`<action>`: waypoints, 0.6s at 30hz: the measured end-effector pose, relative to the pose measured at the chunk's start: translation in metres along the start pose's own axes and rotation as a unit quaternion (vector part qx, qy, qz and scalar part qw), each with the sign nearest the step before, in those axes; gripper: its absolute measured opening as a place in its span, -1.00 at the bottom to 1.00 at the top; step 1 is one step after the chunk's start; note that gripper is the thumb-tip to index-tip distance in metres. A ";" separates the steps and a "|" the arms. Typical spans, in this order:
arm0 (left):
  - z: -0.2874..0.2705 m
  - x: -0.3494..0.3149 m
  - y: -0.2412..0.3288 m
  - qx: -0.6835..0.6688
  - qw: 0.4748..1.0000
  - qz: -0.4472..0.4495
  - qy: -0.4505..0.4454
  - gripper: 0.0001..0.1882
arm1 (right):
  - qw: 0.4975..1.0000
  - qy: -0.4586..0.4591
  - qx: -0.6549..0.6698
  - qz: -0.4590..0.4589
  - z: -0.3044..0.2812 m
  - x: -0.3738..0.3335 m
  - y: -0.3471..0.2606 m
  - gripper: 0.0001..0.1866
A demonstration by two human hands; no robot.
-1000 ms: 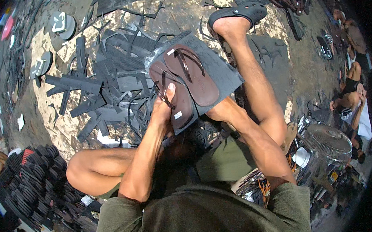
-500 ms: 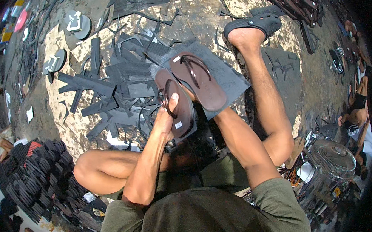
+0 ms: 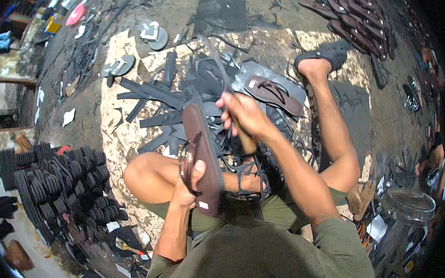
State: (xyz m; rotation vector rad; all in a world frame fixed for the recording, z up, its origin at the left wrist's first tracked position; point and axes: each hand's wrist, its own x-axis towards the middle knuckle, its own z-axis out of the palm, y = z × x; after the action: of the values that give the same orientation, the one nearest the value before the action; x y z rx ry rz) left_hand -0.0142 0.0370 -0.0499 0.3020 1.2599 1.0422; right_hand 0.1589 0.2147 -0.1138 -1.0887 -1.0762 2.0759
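Observation:
My left hand (image 3: 187,191) grips a brown flip-flop (image 3: 201,135) by its side and strap, thumb over the edge. The sandal stands toe up over my lap, with dark sole material showing along its edge. Closed round a long knife (image 3: 246,141) with a wooden handle is my right hand (image 3: 247,115); the blade points away from me, slightly blurred, just right of the sandal and apart from it. Another brown flip-flop (image 3: 276,95) lies on a dark rubber sheet (image 3: 251,70) beyond my right hand.
Black rubber offcuts (image 3: 152,95) litter the patchy ground mat (image 3: 112,108). Stacked black soles (image 3: 63,183) stand at left. Two grey-and-white slippers (image 3: 153,34) lie at far left. Brown flip-flops (image 3: 356,16) are heaped at far right, and a fan (image 3: 407,204) stands at near right.
The second flip-flop, earlier beside the first with my right hand at it, now lies on the sheet. My right hand has come up with the knife. The left-hand sandal has moved nearer me.

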 end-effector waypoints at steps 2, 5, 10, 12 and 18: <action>-0.009 -0.007 -0.020 0.111 0.987 0.114 0.022 -0.52 | 0.998 -0.043 -0.015 -0.044 0.042 -0.050 -0.029 -0.53; 0.008 -0.027 0.000 0.191 0.966 0.154 -0.086 -0.52 | 0.974 0.043 -0.165 -0.150 0.052 -0.079 -0.027 -0.63; 0.002 -0.026 0.032 0.087 0.970 0.209 -0.084 -0.46 | 0.943 -0.014 -0.261 -0.204 0.078 -0.144 -0.041 -0.62; 0.016 -0.041 0.039 0.143 0.961 0.232 -0.042 -0.44 | 0.918 0.010 -0.285 -0.275 0.086 -0.157 -0.038 -0.59; 0.002 -0.064 0.031 0.015 0.993 0.109 -0.036 -0.43 | 0.813 0.026 -0.491 -0.314 0.040 -0.188 0.042 -0.60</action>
State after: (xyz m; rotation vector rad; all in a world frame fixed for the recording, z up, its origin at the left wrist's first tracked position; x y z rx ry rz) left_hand -0.0240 0.0049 0.0127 0.5042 1.1971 1.1884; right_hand 0.2177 0.0354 -0.0591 -0.9652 -2.2128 0.8957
